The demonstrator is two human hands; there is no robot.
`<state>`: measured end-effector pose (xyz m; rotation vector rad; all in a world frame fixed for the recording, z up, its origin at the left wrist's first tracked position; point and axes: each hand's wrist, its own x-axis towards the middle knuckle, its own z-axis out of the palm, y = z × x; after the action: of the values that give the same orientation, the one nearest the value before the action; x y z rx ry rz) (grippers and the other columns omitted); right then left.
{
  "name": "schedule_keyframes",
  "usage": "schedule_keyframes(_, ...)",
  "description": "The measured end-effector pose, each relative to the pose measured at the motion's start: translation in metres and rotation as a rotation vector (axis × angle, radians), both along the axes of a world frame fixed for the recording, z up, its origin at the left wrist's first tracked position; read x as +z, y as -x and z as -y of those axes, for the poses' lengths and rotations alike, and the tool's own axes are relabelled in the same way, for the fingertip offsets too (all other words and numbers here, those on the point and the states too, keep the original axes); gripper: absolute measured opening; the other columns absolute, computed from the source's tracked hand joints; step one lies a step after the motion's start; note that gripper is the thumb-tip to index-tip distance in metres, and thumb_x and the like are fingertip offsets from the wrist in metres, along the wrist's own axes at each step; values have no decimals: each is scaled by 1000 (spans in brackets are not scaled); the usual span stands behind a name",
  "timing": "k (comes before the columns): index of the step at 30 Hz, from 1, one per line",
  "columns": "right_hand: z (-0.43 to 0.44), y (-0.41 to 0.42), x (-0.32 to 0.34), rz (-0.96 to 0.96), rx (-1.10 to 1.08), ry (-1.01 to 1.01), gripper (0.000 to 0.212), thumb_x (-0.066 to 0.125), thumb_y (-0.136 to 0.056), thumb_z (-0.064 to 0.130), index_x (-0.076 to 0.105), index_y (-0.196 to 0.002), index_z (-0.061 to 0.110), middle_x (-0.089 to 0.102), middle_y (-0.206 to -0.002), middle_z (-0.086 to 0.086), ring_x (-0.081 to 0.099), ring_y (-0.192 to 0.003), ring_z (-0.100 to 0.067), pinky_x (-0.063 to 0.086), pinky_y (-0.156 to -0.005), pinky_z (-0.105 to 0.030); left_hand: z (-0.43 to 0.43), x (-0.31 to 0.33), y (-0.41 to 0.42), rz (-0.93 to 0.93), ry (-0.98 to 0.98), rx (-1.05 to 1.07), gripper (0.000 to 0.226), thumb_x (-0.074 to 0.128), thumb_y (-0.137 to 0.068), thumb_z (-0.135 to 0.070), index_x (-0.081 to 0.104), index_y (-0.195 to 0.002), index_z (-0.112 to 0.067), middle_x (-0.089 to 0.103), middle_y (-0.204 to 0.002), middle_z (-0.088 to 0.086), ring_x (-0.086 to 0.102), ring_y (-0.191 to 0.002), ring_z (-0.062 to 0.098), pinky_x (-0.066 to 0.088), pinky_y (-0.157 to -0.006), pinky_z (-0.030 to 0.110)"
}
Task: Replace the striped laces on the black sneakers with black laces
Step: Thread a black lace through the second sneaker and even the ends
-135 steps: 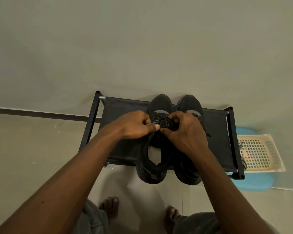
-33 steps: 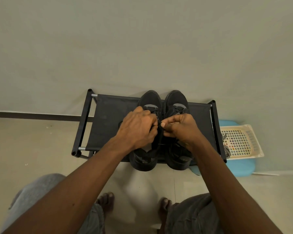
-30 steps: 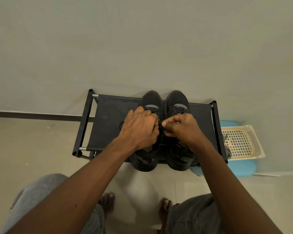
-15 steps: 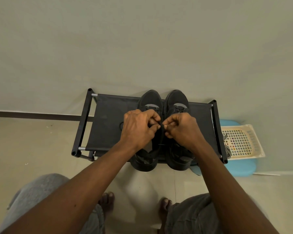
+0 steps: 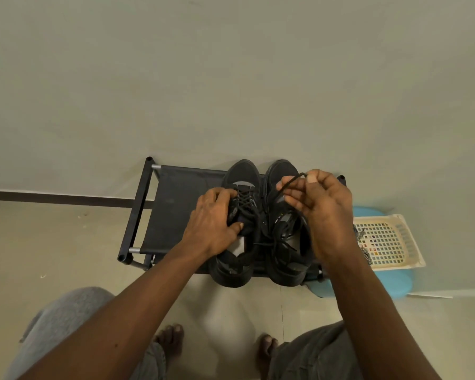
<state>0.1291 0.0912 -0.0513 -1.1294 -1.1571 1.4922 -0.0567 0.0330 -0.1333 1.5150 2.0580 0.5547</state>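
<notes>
The right hand (image 5: 321,207) is pinching a black lace (image 5: 292,180) between the thumb and the curled fingers (image 5: 296,204), holding it above the toe part of the right sneaker (image 5: 281,168). Below the pinch the lace is going down between the two shoes. The left hand (image 5: 211,223) is gripping the left sneaker (image 5: 239,174), with its fingers curled over the side just beside the crossed lacing and the thumb pressing near the tongue. Both sneakers are standing under the fingers on a black shoe rack (image 5: 176,204).
</notes>
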Motion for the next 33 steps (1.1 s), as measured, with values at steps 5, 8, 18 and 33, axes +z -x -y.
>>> schedule_keyframes(5,8,-6,18,-85,-104,-2,14,46,-107,8,58,-99,12,62,-72,-4,58,-66,-19,51,-59,-23,6,1,4,100,132,81,86,77,-88,-44,30,-157,-24,40,-154,6,45,-139,28,41,-117,46)
schedule_keyframes(8,15,-12,3,220,-119,-98,11,53,-104,11,63,-101,13,50,-65,0,44,-58,-13,41,-53,-25,7,0,4,117,217,49,87,75,-89,-48,28,-158,-22,46,-151,8,50,-137,30,43,-115,45)
schedule_keyframes(18,14,5,-42,1360,515,-326,17,58,-99,42,67,-105,28,69,-93,3,67,-90,-23,54,-76,-34,7,-2,-3,123,225,73,89,72,-93,-38,15,-160,-23,54,-145,11,57,-130,34,48,-109,52)
schedule_keyframes(33,-9,-7,-16,-345,-109,44,25,50,-101,15,60,-78,10,50,-57,-1,61,-62,-24,52,-78,-43,11,1,-14,8,187,94,89,56,-102,-25,-7,-164,-21,55,-138,18,62,-118,38,50,-101,53)
